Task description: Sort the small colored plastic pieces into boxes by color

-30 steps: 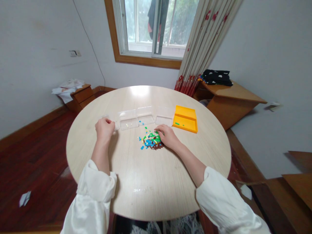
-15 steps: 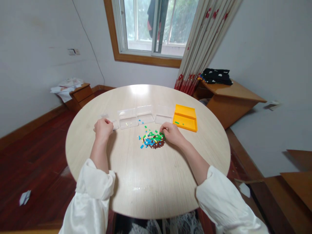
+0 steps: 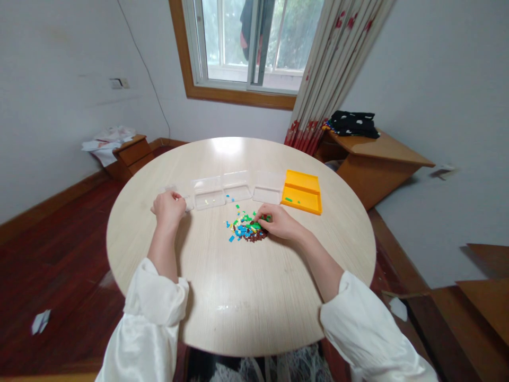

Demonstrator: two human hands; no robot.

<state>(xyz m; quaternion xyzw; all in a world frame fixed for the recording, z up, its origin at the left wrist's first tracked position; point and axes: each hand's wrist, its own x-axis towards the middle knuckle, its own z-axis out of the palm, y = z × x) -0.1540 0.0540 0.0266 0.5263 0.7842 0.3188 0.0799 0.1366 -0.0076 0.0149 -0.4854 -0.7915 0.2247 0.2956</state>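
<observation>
A heap of small coloured bricks [image 3: 244,229] in blue, green, brown and yellow lies at the middle of the round wooden table [image 3: 238,297]. My right hand [image 3: 278,222] rests on the heap's right side, fingers curled among the pieces. My left hand [image 3: 169,207] is closed in a fist at the left end of a row of clear plastic trays [image 3: 222,190]. What the fist holds is hidden. A yellow tray [image 3: 302,193] with a green piece in it ends the row on the right.
A window and a patterned curtain [image 3: 330,69] are behind the table. A low wooden cabinet [image 3: 374,159] with dark cloth on it stands at the right. A small cabinet with papers [image 3: 119,148] stands at the left. Dark red floor surrounds the table.
My right hand drew back a little to the heap's right edge, then reached leftward into the pieces again. My left hand stayed put by the clear trays.
</observation>
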